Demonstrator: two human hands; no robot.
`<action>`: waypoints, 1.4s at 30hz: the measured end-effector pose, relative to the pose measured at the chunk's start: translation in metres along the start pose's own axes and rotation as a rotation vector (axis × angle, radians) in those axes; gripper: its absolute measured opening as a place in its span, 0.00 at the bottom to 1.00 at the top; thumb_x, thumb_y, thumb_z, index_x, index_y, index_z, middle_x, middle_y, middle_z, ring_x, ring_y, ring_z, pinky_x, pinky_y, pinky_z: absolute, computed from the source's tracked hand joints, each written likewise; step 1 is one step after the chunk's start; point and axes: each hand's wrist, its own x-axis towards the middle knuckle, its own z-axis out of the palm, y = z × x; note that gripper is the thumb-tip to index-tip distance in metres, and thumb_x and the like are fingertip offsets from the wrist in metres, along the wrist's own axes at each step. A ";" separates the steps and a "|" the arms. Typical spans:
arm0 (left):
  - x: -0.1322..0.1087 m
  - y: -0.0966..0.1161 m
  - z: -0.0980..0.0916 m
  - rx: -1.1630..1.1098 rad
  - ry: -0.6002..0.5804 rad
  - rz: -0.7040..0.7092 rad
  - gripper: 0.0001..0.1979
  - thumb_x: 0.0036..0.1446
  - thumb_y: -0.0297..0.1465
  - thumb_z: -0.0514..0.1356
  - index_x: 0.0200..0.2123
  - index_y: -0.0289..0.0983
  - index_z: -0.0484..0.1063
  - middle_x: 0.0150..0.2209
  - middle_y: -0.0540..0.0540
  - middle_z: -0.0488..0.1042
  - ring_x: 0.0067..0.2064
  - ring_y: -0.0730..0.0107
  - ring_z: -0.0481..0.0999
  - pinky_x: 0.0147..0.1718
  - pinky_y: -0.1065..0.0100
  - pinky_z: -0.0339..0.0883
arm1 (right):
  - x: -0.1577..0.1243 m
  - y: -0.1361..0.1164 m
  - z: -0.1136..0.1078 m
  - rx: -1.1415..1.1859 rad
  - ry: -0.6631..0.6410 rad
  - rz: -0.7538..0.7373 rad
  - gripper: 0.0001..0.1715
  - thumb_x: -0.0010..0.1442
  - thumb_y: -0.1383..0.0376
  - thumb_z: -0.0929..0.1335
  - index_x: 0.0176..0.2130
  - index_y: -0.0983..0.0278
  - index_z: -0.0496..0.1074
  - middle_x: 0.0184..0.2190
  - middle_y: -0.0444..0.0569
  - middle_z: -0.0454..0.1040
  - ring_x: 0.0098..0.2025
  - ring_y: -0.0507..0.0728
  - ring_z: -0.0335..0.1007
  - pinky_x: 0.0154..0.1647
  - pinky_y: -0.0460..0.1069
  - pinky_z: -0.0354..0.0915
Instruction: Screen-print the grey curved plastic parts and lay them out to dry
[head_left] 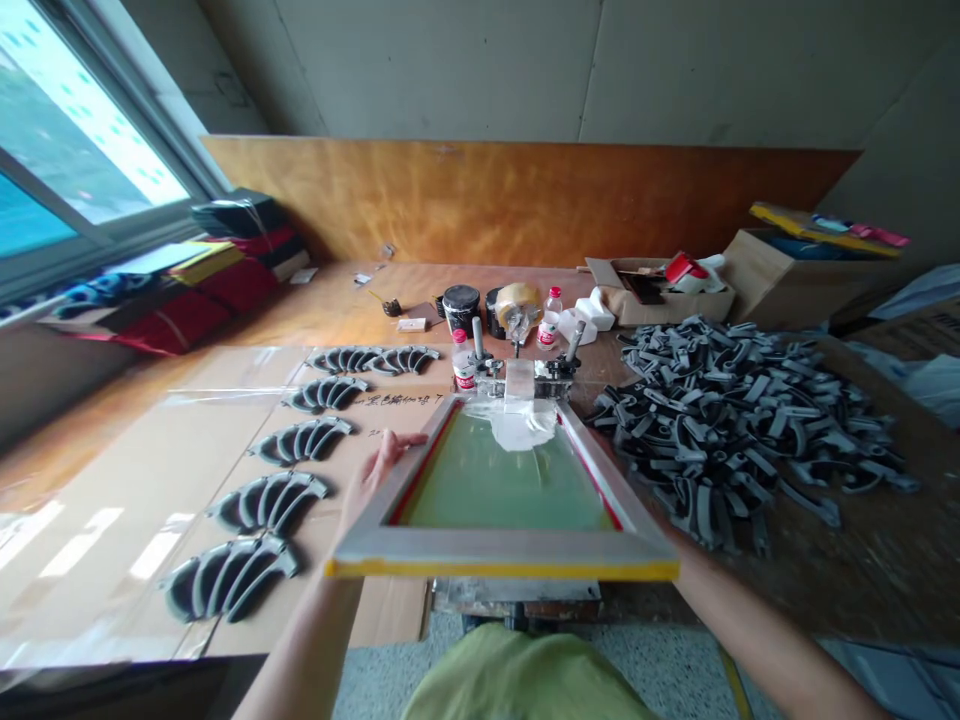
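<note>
A screen-printing frame with a pale green mesh is tilted up in front of me, its far end at a metal clamp. White stuff lies on the mesh near the clamp. My left hand is beside the frame's left rail, partly covered by it. Its visible fingers are stretched out to the right, and nothing shows in them. My right forearm runs in behind the frame's right side, which hides the right hand. To the left, curved grey parts lie in fanned groups on cardboard.
A large heap of grey and black parts covers the right of the table. Behind the clamp stand red-capped bottles, a black tub and a tape roll. Boxes stand at the back right; flat cardboard lies left.
</note>
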 end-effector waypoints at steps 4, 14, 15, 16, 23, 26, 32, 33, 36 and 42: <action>-0.028 -0.058 0.000 0.069 -0.142 -0.244 0.37 0.46 0.56 0.62 0.54 0.39 0.72 0.33 0.47 0.78 0.35 0.60 0.76 0.31 0.67 0.69 | 0.041 -0.006 -0.027 -0.104 0.240 -0.016 0.24 0.64 0.66 0.64 0.57 0.71 0.68 0.55 0.60 0.70 0.57 0.60 0.66 0.59 0.54 0.62; -0.025 -0.152 0.013 0.125 -0.109 -0.211 0.37 0.52 0.54 0.58 0.59 0.39 0.67 0.25 0.52 0.71 0.27 0.68 0.70 0.27 0.70 0.64 | 0.084 -0.069 0.017 -0.406 -0.255 -0.072 0.08 0.59 0.70 0.67 0.41 0.64 0.72 0.38 0.52 0.77 0.40 0.58 0.72 0.40 0.49 0.65; -0.025 -0.152 0.012 0.133 -0.111 -0.212 0.36 0.53 0.54 0.57 0.58 0.38 0.67 0.26 0.52 0.72 0.29 0.67 0.71 0.28 0.69 0.65 | 0.076 -0.066 0.019 -0.411 -0.254 -0.107 0.07 0.59 0.71 0.66 0.39 0.64 0.72 0.37 0.52 0.77 0.40 0.58 0.72 0.40 0.49 0.64; -0.025 -0.152 0.012 0.141 -0.111 -0.215 0.35 0.53 0.54 0.57 0.57 0.38 0.68 0.27 0.51 0.72 0.30 0.66 0.72 0.29 0.68 0.65 | 0.066 -0.062 0.019 -0.403 -0.247 -0.162 0.09 0.58 0.73 0.65 0.37 0.64 0.73 0.36 0.52 0.77 0.40 0.58 0.71 0.40 0.49 0.64; -0.027 -0.151 0.013 0.159 -0.110 -0.234 0.33 0.54 0.55 0.56 0.55 0.39 0.69 0.30 0.49 0.75 0.31 0.63 0.74 0.29 0.67 0.66 | 0.019 -0.038 -0.004 -0.264 -0.340 -0.527 0.18 0.50 0.81 0.64 0.35 0.63 0.74 0.34 0.48 0.76 0.40 0.56 0.69 0.40 0.48 0.62; -0.027 -0.150 0.013 0.130 -0.106 -0.231 0.33 0.53 0.55 0.57 0.54 0.38 0.69 0.29 0.49 0.75 0.30 0.65 0.73 0.28 0.68 0.65 | 0.034 -0.039 -0.008 -0.211 -0.347 -0.533 0.14 0.51 0.79 0.66 0.31 0.62 0.73 0.30 0.45 0.74 0.36 0.55 0.68 0.37 0.48 0.61; -0.026 -0.144 0.013 0.077 -0.104 -0.242 0.35 0.49 0.55 0.59 0.53 0.37 0.70 0.24 0.52 0.72 0.27 0.66 0.72 0.26 0.68 0.64 | 0.020 -0.044 0.022 -0.172 -0.083 -0.498 0.17 0.54 0.80 0.62 0.35 0.64 0.74 0.34 0.52 0.73 0.42 0.59 0.66 0.43 0.52 0.64; -0.026 -0.143 0.013 0.074 -0.101 -0.246 0.35 0.49 0.55 0.60 0.53 0.37 0.70 0.24 0.52 0.72 0.27 0.66 0.72 0.26 0.69 0.65 | 0.012 -0.042 0.024 -0.165 -0.087 -0.522 0.17 0.54 0.80 0.62 0.36 0.65 0.74 0.35 0.52 0.73 0.43 0.59 0.65 0.43 0.52 0.65; -0.027 -0.138 0.013 0.057 -0.099 -0.273 0.35 0.49 0.55 0.61 0.52 0.37 0.70 0.25 0.52 0.73 0.29 0.66 0.73 0.27 0.69 0.66 | 0.005 -0.038 0.017 -0.123 -0.141 -0.538 0.15 0.57 0.77 0.65 0.40 0.63 0.75 0.35 0.50 0.74 0.41 0.58 0.67 0.43 0.51 0.66; -0.030 -0.097 0.007 -0.013 -0.163 -0.335 0.39 0.48 0.53 0.63 0.59 0.39 0.64 0.26 0.52 0.75 0.29 0.65 0.75 0.27 0.69 0.67 | 0.080 -0.056 -0.005 -0.147 -0.150 -0.236 0.36 0.57 0.67 0.72 0.62 0.52 0.64 0.46 0.47 0.76 0.45 0.57 0.72 0.46 0.50 0.66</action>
